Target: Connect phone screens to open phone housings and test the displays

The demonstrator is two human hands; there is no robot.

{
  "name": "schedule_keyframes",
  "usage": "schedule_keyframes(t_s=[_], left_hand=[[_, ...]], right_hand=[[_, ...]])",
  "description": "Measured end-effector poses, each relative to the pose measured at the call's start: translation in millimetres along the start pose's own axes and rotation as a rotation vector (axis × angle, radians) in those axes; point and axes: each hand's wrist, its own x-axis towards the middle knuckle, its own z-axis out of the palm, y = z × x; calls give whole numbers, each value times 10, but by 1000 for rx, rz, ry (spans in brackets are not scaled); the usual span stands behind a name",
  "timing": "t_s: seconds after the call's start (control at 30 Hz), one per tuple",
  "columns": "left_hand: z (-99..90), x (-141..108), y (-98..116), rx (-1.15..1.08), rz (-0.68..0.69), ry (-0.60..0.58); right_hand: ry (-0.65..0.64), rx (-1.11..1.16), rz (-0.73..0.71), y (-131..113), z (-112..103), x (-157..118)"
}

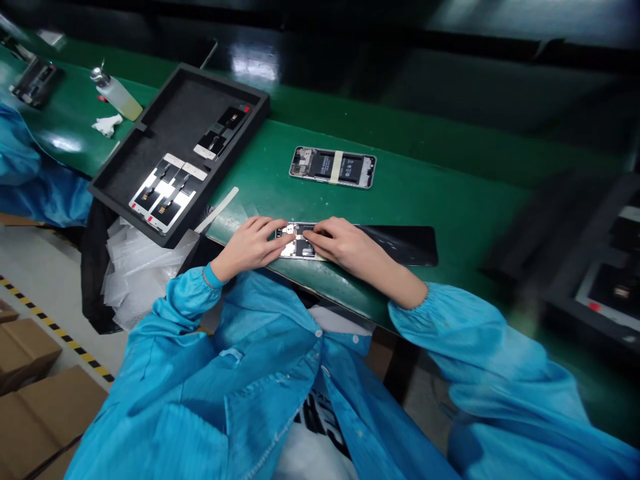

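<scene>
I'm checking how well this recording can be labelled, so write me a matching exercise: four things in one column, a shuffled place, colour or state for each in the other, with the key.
Column 1
1. Left hand
2. Bottle
3. Phone frame apart from the hands
4. Tray

Column 2
A. Dark grey, with flat panels lying inside
B. Beside a crumpled white tissue
C. Touching an opened phone, with a blue band at its wrist
D. Crossed by a pale strip

Pairs: 1-C, 2-B, 3-D, 4-A

Upper area dim — white glare on green bench [425, 193] — far-right tray [563, 313] blurred.
</scene>
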Motion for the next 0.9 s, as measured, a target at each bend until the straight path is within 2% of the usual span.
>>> schedule_keyframes(t_s=[0.17, 0.3, 0.37, 0.53, 0.63, 0.77, 0.9], left_hand=[[-98, 70, -37, 35, 58, -139], [-119, 104, -77, 23, 55, -233], [-81, 93, -122, -26, 37, -217], [61, 30, -212, -169, -38, -75], [93, 16, -218, -173, -31, -43], [71, 16, -211, -147, 11, -48], [35, 48, -219, -136, 26, -112]], right_hand=[[-1, 13, 12, -6, 7, -1], [-18, 26, 44, -13, 16, 4], [-16, 29, 45, -12, 18, 6], [38, 49, 5, 12, 36, -8], [55, 55, -16, 35, 51, -18], [7, 106, 4, 62, 44, -14], [-5, 148, 24, 80, 46, -9]])
